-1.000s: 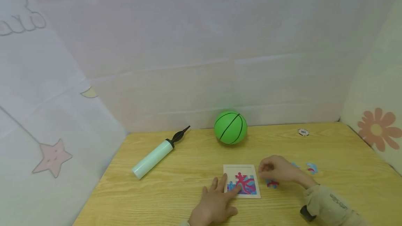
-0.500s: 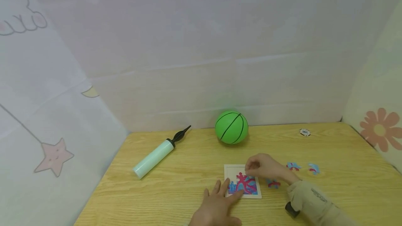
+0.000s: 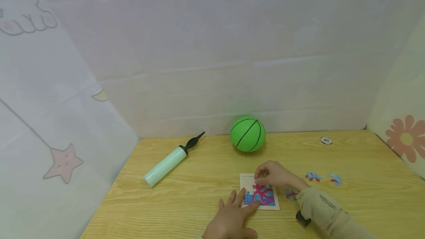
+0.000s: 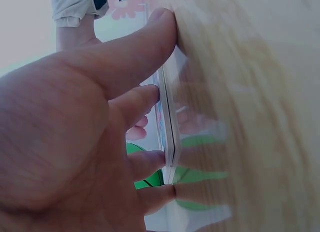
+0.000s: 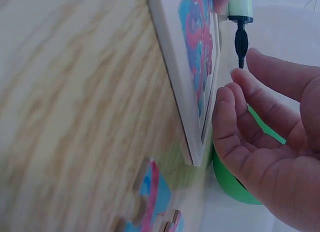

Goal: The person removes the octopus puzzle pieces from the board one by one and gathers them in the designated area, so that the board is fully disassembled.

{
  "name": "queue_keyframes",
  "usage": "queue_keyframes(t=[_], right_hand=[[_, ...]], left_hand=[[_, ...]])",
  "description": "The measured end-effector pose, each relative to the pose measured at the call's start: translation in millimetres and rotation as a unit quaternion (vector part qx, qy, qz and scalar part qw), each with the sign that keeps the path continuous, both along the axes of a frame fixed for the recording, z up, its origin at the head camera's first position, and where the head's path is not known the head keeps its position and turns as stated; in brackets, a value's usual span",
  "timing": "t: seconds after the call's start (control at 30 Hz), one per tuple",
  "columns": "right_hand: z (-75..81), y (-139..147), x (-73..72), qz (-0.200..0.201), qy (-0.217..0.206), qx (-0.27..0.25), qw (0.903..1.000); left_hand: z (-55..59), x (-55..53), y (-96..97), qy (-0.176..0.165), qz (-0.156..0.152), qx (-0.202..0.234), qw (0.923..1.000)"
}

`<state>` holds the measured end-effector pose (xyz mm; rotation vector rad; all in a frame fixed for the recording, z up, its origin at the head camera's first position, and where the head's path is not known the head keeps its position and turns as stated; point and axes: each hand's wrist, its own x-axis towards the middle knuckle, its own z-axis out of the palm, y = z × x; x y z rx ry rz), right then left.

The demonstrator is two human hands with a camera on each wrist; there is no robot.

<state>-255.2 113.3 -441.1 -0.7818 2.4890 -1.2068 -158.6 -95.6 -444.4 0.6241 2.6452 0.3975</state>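
Observation:
A small jigsaw puzzle board [image 3: 243, 180] with a pale frame lies on the table, its lower part filled with red, blue and purple pieces. My left hand [image 3: 229, 217] lies with spread fingers at its left and front edge; in the left wrist view, fingertips touch the board's side [image 4: 171, 137]. Over the board's upper part is my right hand [image 3: 277, 175], its fingers bent and its thumb near the index fingertip. No piece shows clearly between them in the right wrist view. Loose puzzle pieces [image 3: 291, 194] lie right of the board, two of them farther right [image 3: 313, 176].
Behind the board a green ball [image 3: 248, 134] rests near the back cloth. A mint-coloured hand pump [image 3: 166, 166] with a black nozzle lies to the left. At the back right is a round chip [image 3: 326, 140]. Printed cloth [image 3: 199, 47] hangs behind the table.
My right hand has moved left from beside the board to above its upper part. My left hand has stayed at the board's edge. The loose pieces keep their places on the table.

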Motion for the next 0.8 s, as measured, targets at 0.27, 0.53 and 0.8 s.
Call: queue_keyframes(t=[0.27, 0.53, 0.8], right_hand=[[-1.7, -2.1, -3.3, 0.005, -0.007, 0.017, 0.9998], [-5.9, -1.3, -5.4, 0.012, 0.002, 0.029, 0.9995], [-6.7, -1.7, -6.2, 0.007, -0.003, 0.032, 0.9995]], left_hand=[[-0.6, -1.0, 0.9, 0.001, -0.001, -0.008, 1.0000], [1.1, -0.4, 1.4, -0.008, 0.007, 0.001, 0.9999], [-1.2, -2.1, 2.2, -0.011, 0.017, 0.006, 0.9998]])
